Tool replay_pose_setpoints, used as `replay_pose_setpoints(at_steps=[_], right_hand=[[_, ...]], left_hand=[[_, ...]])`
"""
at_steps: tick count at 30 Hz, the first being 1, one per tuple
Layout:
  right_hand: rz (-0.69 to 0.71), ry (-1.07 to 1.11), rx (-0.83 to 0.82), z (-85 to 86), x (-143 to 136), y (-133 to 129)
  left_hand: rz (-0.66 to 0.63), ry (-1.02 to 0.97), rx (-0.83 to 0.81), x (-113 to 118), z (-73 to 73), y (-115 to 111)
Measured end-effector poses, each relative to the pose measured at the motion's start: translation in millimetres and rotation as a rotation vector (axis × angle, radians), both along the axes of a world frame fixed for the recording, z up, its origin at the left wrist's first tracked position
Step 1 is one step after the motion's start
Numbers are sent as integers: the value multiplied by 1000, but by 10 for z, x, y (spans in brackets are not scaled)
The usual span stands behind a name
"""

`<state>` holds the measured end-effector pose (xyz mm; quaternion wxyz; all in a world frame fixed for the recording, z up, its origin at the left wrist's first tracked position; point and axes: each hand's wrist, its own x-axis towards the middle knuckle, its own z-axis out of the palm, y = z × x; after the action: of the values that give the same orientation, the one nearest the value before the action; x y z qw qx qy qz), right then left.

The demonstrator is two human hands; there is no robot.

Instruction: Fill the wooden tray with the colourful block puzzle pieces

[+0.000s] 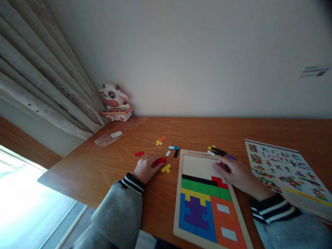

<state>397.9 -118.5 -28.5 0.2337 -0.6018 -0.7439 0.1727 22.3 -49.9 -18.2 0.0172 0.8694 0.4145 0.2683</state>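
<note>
Centrally among the things on the counter (228,128) lay a wooden puzzle board (194,166), the landmark for every place given here. Its far part was bare; its near part was filled with flat coloured pieces: a purple shape set in blue, orange with two white rectangles, then yellow, green and a black strip with a red block (219,182) at its right end.

Just left of the board, the left hand (148,168) had finger and thumb on either side of a red piece (158,161); whether they were clamped on it or only touching could not be told. Over the board's right edge hung the right hand (228,168), its fingers curled with their tips close together; whether they pinched anything was hidden.

As a judgement, handling so thin a piece well called for a light pinch on opposite edges, flat and square to the board's grid, with the right wrist's weight off the laid pieces.

Further left of the board lay a yellow piece (166,168) and other loose pieces; more lay by its far right corner. Right of the board was a printed sheet (285,173); far left beyond it, a cow toy (115,103).
</note>
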Motion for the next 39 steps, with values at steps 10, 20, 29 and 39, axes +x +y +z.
replay_pose_setpoints(at_steps=[10, 20, 29, 39], right_hand=[[-2, -23, 5, 2, 1, -1], [-52, 4, 18, 15, -25, 14], [-118, 19, 18, 14, -61, 20], [-101, 60, 71, -17, -54, 27]], left_hand=[[-21, -111, -97, 27, 27, -4], [-125, -320, -124, 204, 76, 13], [-299, -383, -107, 886, 29, -67], [-356, -416, -108, 1223, -15, -14]])
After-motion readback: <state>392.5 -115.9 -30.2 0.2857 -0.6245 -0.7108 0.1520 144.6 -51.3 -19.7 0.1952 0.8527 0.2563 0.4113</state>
